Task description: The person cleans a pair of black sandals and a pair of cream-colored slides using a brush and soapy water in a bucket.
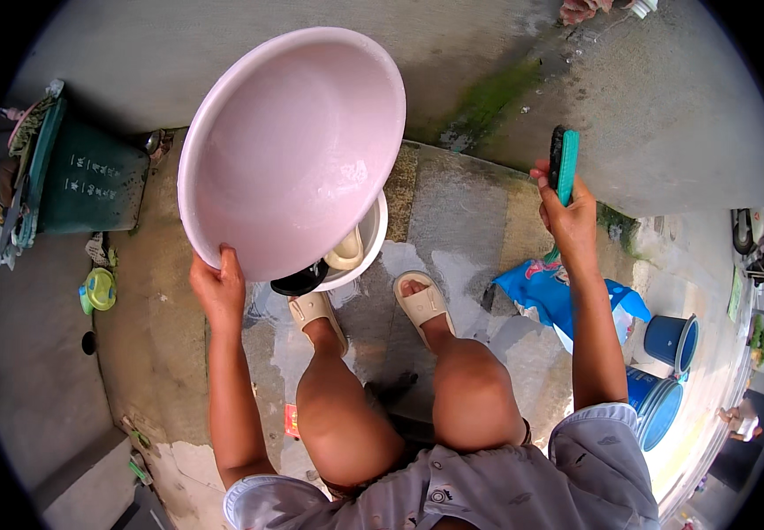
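My left hand (219, 287) grips the rim of a large pink basin (302, 141), which is lifted and tilted with its inside facing me. In my right hand (569, 216), held up and apart from the basin, is a green scrub brush (566, 163) with dark bristles. Partly hidden below the basin stands a white basin (376, 238). A cream slipper (346, 251) lies in it, and a black item (300, 281) I cannot name shows at its edge.
Wet paving surrounds my sandals (421, 300). To the right lie a blue plastic bag (536, 291) and two blue buckets (670, 343). A dark green bin (90, 181) stands at left, near a yellow-green plastic item (99, 289). A grey wall (691, 115) closes the far side.
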Demonstrator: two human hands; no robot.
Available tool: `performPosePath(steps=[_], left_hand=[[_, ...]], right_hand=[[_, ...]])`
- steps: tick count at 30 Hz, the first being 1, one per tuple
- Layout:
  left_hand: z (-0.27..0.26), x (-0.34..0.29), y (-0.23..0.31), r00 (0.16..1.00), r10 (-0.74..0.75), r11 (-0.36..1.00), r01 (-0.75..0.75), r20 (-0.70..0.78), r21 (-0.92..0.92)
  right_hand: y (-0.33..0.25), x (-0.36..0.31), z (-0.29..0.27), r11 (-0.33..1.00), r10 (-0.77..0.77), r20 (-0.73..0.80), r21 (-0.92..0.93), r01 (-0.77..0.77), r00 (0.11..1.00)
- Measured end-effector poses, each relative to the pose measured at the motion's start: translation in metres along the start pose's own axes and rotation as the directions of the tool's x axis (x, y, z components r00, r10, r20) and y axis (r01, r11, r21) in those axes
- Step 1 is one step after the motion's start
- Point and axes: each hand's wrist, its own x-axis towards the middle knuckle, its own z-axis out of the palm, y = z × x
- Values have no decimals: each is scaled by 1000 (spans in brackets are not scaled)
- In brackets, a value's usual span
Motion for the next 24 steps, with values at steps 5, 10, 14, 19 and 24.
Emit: performPosePath(steps=[5, 10, 14, 19, 24], left_hand=[[-12, -17, 32, 929, 338, 940, -326, -154, 94], [-19, -32, 11, 832, 512, 859, -488, -213, 156], [-30, -38, -27, 808, 495, 869, -462, -321, 177], [-52, -61, -87, 871, -84, 991, 23, -485, -130], [-27, -90, -143, 701, -654, 599, 251, -284, -760]], right_hand=[[94, -62, 5, 968, 8, 89, -249, 14, 996], [162, -107, 12, 893, 78, 135, -450, -9, 988], [200, -119, 21, 863, 145, 133, -501, -59, 980], [255, -126, 37, 869, 112, 127, -493, -36, 986], [343, -142, 17, 750, 232, 88, -650, -120, 969]])
